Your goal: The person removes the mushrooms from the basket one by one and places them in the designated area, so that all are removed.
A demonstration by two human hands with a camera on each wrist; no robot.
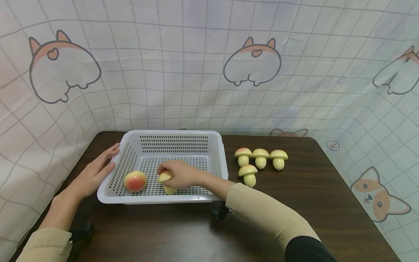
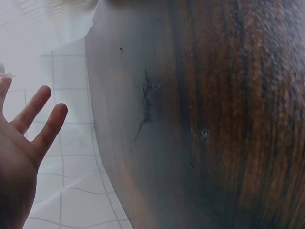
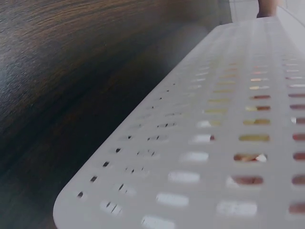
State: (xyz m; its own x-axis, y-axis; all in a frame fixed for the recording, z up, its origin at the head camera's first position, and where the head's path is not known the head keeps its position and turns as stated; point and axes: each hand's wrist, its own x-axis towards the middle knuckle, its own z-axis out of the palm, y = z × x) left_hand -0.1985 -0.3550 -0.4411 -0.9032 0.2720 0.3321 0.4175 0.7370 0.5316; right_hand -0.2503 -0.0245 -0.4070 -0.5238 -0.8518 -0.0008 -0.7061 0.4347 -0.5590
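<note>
My right hand (image 1: 183, 174) reaches into a white plastic basket (image 1: 176, 199) and pinches a pale yellow toy mushroom (image 1: 170, 190) between thumb and fingers, low over the basket floor. To its left inside the basket lies a round yellow thing with a red blush (image 1: 135, 181), peach-like. My left hand (image 1: 95, 173) rests its fingers against the basket's left rim; in the left wrist view the same hand (image 2: 19, 143) has its fingers spread. The right wrist view shows the basket's slotted side (image 3: 190, 157), with the right hand hidden.
Several toy mushrooms (image 1: 260, 159) with red-tinged caps stand in a group on the dark wooden table (image 1: 294, 203), right of the basket. Behind and beside the table hangs a white gridded curtain (image 1: 196, 72) with cartoon dogs.
</note>
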